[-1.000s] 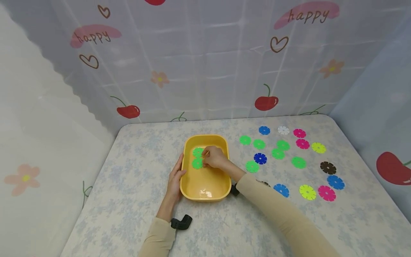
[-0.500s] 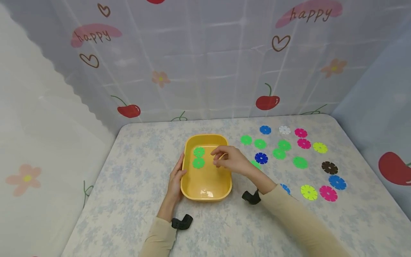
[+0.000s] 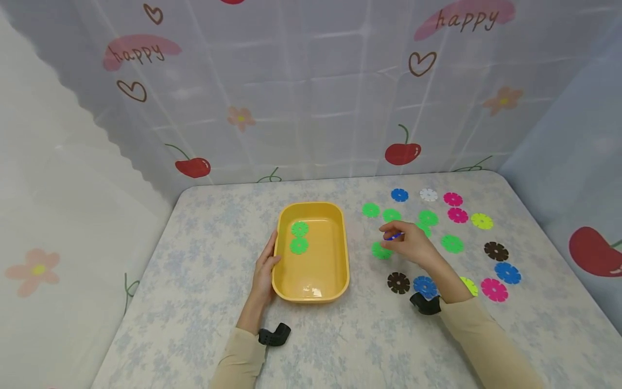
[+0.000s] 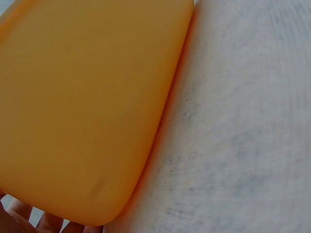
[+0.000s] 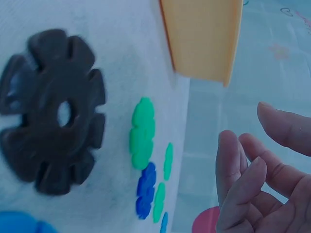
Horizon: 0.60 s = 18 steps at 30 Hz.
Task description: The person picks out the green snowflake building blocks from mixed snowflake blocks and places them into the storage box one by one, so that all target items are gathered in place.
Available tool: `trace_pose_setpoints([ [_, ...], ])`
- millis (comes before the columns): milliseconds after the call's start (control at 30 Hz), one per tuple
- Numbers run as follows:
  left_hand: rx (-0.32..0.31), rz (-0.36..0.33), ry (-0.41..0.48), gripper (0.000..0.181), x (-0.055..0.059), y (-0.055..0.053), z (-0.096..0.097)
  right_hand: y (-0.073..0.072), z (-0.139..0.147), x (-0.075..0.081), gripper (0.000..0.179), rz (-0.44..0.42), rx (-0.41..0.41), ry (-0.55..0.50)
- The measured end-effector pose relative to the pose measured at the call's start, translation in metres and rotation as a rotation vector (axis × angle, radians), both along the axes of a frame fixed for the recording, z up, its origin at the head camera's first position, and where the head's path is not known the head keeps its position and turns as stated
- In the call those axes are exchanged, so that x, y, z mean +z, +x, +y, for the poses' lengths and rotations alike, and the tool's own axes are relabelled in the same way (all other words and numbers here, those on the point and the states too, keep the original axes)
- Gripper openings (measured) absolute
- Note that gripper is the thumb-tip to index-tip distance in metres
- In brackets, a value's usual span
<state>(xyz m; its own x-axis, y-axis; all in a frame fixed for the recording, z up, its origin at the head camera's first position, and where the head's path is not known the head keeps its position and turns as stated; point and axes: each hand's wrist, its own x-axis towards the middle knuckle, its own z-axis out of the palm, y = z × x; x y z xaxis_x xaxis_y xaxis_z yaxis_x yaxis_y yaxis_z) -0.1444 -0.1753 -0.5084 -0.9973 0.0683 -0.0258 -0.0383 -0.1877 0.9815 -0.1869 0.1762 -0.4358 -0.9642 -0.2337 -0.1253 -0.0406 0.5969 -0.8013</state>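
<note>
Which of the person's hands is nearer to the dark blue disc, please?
Right. The right hand is just above the dark blue disc, partly hiding it in the head view; the left hand is farther away, holding the left side of the yellow tray.

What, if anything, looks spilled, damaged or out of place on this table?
Nothing stands out. The yellow tray stands upright with two green discs lying inside, and the loose discs scattered to its right show no visible damage, though the right hand partly hides some.
</note>
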Motion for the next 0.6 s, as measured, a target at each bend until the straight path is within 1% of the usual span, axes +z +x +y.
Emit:
trace_pose_setpoints([
  [167,-0.006,0.003,0.012,0.06,0.0,0.0,0.0,0.001,0.011,-0.005,0.043,-0.052,-0.011,-0.021],
  [400,-0.013,0.016,0.005,0.06,-0.001,0.0,0.0,-0.003,0.014,-0.017,0.044,-0.083,-0.027,0.009],
  [600,-0.015,0.026,0.01,0.059,-0.002,0.0,-0.001,-0.005,0.013,-0.024,0.045,-0.111,-0.026,0.046],
])
